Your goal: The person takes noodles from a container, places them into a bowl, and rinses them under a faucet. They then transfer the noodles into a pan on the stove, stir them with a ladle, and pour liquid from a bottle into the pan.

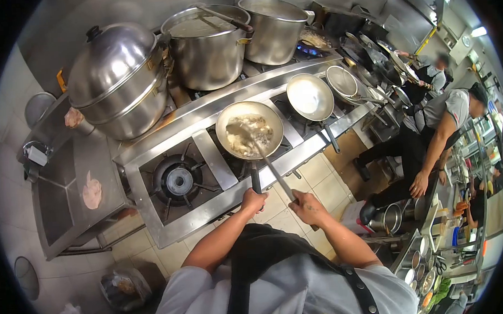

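Observation:
A round frying pan [224,118] with food [257,126] in it sits over a burner on the steel stove. My left hand [254,202] is wrapped round the pan's black handle [256,181]. My right hand [308,209] grips a long metal ladle [279,177] by its shaft. The ladle's head lies in the food, partly blurred. To the left of the pan is a bare burner [178,181]. On the right, a second light-coloured pan [309,97] rests on the stove with its handle towards the front.
Large steel pots [207,60] and a domed steamer [118,67] stand along the back. A steel counter [109,183] at left bears a pale pink piece [92,191]. Two co-workers [438,121] are at the right, beside shelves of containers. A lined bin [125,289] stands lower left.

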Demonstrator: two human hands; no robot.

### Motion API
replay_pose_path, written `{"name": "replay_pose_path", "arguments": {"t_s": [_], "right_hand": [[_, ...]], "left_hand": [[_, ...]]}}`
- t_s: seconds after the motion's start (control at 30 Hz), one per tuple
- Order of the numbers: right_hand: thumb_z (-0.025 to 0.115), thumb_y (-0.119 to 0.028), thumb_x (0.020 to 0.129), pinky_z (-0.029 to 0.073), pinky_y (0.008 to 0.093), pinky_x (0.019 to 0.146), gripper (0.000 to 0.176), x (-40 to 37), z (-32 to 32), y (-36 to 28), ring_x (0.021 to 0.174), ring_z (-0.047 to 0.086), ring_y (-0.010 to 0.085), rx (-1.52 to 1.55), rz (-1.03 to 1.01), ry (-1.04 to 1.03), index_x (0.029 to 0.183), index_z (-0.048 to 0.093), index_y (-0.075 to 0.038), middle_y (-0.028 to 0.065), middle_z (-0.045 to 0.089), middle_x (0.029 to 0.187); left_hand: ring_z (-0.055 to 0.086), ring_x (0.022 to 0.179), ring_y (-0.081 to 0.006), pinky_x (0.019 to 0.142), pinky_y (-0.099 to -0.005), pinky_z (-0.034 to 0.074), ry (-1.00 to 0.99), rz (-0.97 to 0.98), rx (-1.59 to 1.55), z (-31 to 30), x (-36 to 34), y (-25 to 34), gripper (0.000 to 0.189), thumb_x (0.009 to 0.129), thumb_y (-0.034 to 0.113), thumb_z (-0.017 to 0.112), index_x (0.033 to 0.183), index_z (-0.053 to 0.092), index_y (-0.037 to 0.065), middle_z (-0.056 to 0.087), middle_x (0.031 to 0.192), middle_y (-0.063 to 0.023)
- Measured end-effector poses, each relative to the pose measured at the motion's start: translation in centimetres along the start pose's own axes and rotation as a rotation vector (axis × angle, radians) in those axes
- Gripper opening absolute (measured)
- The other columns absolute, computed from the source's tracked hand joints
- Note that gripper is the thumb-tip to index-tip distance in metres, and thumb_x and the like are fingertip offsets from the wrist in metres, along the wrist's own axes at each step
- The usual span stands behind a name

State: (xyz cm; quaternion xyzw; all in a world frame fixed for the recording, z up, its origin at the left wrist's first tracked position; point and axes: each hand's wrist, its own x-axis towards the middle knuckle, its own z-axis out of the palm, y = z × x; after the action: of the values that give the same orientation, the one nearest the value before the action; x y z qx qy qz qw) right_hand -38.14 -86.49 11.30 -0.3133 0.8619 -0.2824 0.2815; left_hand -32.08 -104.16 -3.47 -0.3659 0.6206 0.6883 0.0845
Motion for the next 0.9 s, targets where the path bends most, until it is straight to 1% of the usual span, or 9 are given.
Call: {"name": "replay_pose_path", "arguments": {"t_s": [0.1, 0.33, 0.43, 0.5, 0.53, 0.6, 0.63, 0.8, 0.9], "right_hand": [[0.053, -0.016, 0.083, 0.045, 0.0506, 0.067, 0.023, 1.5, 2.9, 2.6, 0.076, 0.06, 0.0435, -0.178, -0.03, 0.032, 0.098, 0.049, 0.001, 0.0267, 0.06, 0.074], [0.052, -0.017, 0.087, 0.048, 0.0441, 0.056, 0.021, 3.1, 4.6, 3.7, 0.059, 0.059, 0.0374, -0.356, -0.07, 0.242, 0.097, 0.048, 0.0, 0.0196, 0.057, 0.063], [0.051, -0.019, 0.088, 0.044, 0.0371, 0.042, 0.027, 3.8, 2.5, 1.9, 0.045, 0.054, 0.0228, 0.217, 0.11, -0.065, 0.107, 0.048, 0.001, 0.0092, 0.053, 0.057], [0.051, -0.02, 0.091, 0.038, 0.0257, 0.033, 0.033, 4.2, 1.2, 1.9, 0.039, 0.044, 0.0088, 0.989, 0.315, -0.197, 0.115, 0.047, 0.001, 0.0005, 0.046, 0.057], [0.051, -0.02, 0.091, 0.038, 0.0257, 0.033, 0.033, 4.5, 0.6, 2.3, 0.039, 0.044, 0.0088, 0.99, 0.315, -0.198, 0.115, 0.047, 0.001, 0.0005, 0.046, 0.057], [0.051, -0.015, 0.091, 0.03, 0.0199, 0.032, 0.024, 4.8, -0.3, 2.9, 0.037, 0.037, 0.0057, 1.727, 0.393, -0.407, 0.11, 0.053, -0.002, -0.0035, 0.044, 0.058], [0.05, -0.013, 0.091, 0.03, 0.0182, 0.031, 0.023, 4.9, -0.4, 2.9, 0.038, 0.037, 0.0046, 1.768, 0.381, -0.437, 0.111, 0.053, -0.001, -0.0029, 0.044, 0.059], [0.052, -0.012, 0.09, 0.031, 0.02, 0.031, 0.028, 3.0, -0.3, 0.7, 0.037, 0.042, 0.0066, 1.267, 0.294, -0.23, 0.115, 0.05, 0.0, -0.001, 0.045, 0.058], [0.057, -0.008, 0.084, 0.032, 0.0228, 0.032, 0.008, 2.5, -0.2, 0.4, 0.034, 0.041, 0.0085, 0.681, 0.194, -0.048, 0.09, 0.054, -0.003, 0.0005, 0.048, 0.055]], "left_hand": [[0.048, 0.036, -0.0144, 0.03, -0.0298, 0.035, 0.059, 0.01, -0.051, -0.3, 0.0, -0.4, 0.016, 0.076, 0.011, 0.061, 0.069, 0.049, 0.004, 0.049, 0.051, -0.0049], [0.048, 0.036, -0.0152, 0.029, -0.0302, 0.034, 0.071, 0.041, -0.058, -1.3, -0.4, -0.1, 0.014, 0.074, 0.008, 0.057, 0.065, 0.047, 0.003, 0.049, 0.05, -0.0052], [0.048, 0.038, -0.0147, 0.03, -0.0302, 0.033, 0.029, 0.029, -0.018, -1.7, -0.3, -0.2, 0.013, 0.074, 0.007, 0.058, 0.078, 0.047, 0.003, 0.05, 0.055, -0.0062], [0.048, 0.038, -0.0148, 0.031, -0.0306, 0.033, -0.001, 0.042, 0.006, -1.8, 0.0, -0.3, 0.01, 0.074, 0.007, 0.057, 0.073, 0.048, 0.004, 0.051, 0.054, -0.0061], [0.048, 0.038, -0.0148, 0.031, -0.0306, 0.033, 0.0, 0.041, 0.007, -1.9, 0.1, -0.5, 0.01, 0.074, 0.007, 0.057, 0.073, 0.048, 0.004, 0.051, 0.054, -0.0061], [0.048, 0.036, -0.0153, 0.03, -0.0303, 0.034, 0.021, 0.047, 0.001, -2.2, 0.1, -0.6, 0.01, 0.073, 0.007, 0.057, 0.071, 0.048, 0.002, 0.052, 0.053, -0.0065], [0.048, 0.036, -0.0153, 0.03, -0.0303, 0.034, 0.022, 0.046, 0.001, -2.4, 0.2, -0.6, 0.01, 0.073, 0.007, 0.057, 0.071, 0.048, 0.002, 0.052, 0.053, -0.0065], [0.047, 0.036, -0.014, 0.03, -0.0307, 0.033, 0.005, 0.034, -0.007, -3.9, -0.7, -0.1, 0.011, 0.072, 0.007, 0.057, 0.071, 0.046, 0.004, 0.051, 0.053, -0.0064], [0.046, 0.036, -0.0138, 0.03, -0.0311, 0.032, -0.013, 0.063, -0.012, -4.5, -0.2, -0.7, 0.012, 0.072, 0.006, 0.057, 0.07, 0.045, 0.004, 0.05, 0.052, -0.0061]]}}
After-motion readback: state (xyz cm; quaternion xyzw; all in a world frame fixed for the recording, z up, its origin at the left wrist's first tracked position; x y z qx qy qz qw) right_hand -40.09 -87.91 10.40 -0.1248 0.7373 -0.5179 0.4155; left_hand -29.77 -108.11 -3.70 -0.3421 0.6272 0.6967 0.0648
